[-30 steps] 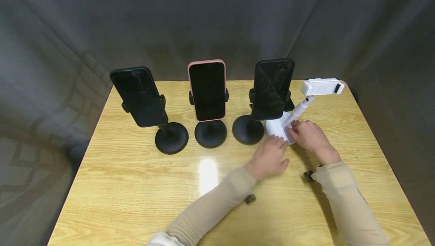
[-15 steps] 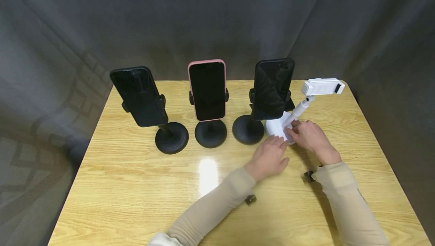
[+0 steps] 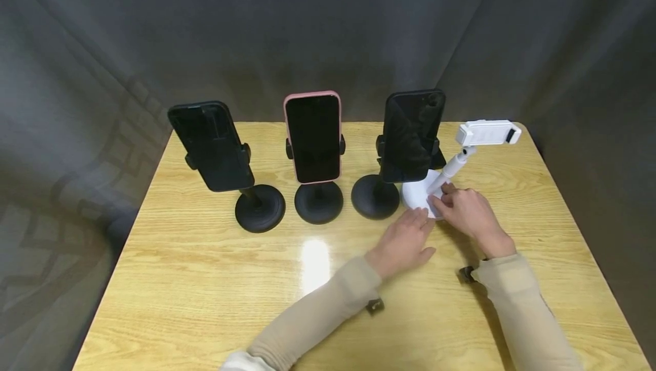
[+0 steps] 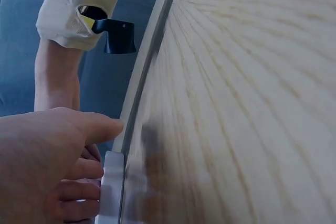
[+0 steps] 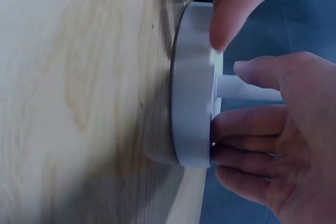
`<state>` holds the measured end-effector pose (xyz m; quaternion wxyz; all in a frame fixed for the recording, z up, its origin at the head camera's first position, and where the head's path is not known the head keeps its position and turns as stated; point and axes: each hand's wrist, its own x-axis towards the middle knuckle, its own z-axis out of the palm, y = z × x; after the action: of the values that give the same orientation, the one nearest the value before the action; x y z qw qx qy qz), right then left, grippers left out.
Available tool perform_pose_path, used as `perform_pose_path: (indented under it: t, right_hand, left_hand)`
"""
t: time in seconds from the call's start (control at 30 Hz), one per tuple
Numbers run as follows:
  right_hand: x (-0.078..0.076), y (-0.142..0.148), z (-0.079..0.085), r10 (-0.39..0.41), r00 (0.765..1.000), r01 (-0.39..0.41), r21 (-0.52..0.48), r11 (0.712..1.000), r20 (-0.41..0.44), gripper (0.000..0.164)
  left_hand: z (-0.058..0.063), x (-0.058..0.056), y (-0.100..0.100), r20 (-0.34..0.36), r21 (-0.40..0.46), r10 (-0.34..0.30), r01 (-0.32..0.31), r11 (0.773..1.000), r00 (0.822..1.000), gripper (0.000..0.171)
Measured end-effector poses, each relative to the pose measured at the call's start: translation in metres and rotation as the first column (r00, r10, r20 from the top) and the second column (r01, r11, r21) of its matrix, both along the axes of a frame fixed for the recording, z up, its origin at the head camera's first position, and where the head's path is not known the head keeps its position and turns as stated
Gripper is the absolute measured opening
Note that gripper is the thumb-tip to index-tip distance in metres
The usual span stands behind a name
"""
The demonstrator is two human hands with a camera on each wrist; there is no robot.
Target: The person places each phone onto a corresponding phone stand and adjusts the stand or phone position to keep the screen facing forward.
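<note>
A white phone stand [image 3: 453,163] with an unoccupied clamp [image 3: 489,132] stands at the right of a row. My right hand [image 3: 468,211] is at the foot of its stem. In the right wrist view its thumb [image 5: 257,72] lies by the stem and its bent fingers [image 5: 247,121] touch the top of the round base [image 5: 193,85], so it grips the stand low down. My left hand [image 3: 402,240] rests its extended fingertips on the near edge of that base. In the left wrist view the base [image 4: 111,187] shows partly behind the left hand [image 4: 42,166].
Three black stands hold phones: a black one [image 3: 210,146] at left, a pink-cased one [image 3: 314,137] in the middle, a dark one [image 3: 412,135] close beside the white stand. A grey curtain [image 3: 328,35] hangs behind the wooden table [image 3: 205,303].
Both hands stay at the white stand's base and shift only slightly. The whole head view has dropped a few pixels. The stands and phones keep their places.
</note>
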<state>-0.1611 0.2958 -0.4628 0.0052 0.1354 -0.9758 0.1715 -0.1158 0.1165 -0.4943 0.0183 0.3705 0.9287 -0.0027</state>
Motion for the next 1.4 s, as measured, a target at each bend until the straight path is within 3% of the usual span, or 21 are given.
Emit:
perform_pose_path:
  t: [0.17, 0.4, 0.57, 0.7, 0.8, 1.2, 1.4]
  right_hand:
    - [0.0, 0.001, -0.003, -0.005, 1.0, 0.005, -0.022, 1.0, 0.0, 0.042]
    - [-0.003, 0.004, -0.002, 0.007, 0.999, -0.008, -0.032, 0.999, -0.047, 0.027]
    - [-0.012, 0.018, 0.009, 0.109, 0.994, -0.109, 0.011, 0.994, -0.029, 0.016]
    - [-0.022, 0.03, 0.015, 0.205, 0.979, -0.205, -0.003, 0.979, 0.014, 0.022]
    - [-0.027, 0.035, 0.015, 0.229, 0.972, -0.228, -0.024, 0.973, 0.044, 0.025]
    - [-0.044, 0.033, 0.014, 0.18, 0.983, -0.178, -0.039, 0.983, 0.043, 0.025]
    - [-0.062, 0.038, 0.01, 0.15, 0.983, -0.142, -0.072, 0.987, 0.107, 0.041]
  left_hand:
    - [0.002, 0.003, -0.006, 0.049, 0.059, -0.025, 0.022, 0.998, 0.998, 0.068]
    - [0.004, 0.008, -0.024, 0.038, 0.182, -0.121, 0.113, 0.977, 0.992, 0.061]
    - [0.004, 0.012, -0.041, 0.018, 0.222, -0.128, 0.121, 0.967, 0.992, 0.056]
    - [0.004, 0.016, -0.06, -0.016, 0.256, -0.127, 0.127, 0.958, 0.992, 0.053]
    - [0.005, 0.019, -0.077, -0.03, 0.283, -0.13, 0.133, 0.95, 0.991, 0.05]
    - [0.001, 0.034, -0.136, 0.02, 0.418, -0.085, 0.069, 0.906, 0.996, 0.043]
    - [-0.002, 0.042, -0.155, 0.032, 0.471, -0.054, 0.033, 0.882, 0.998, 0.042]
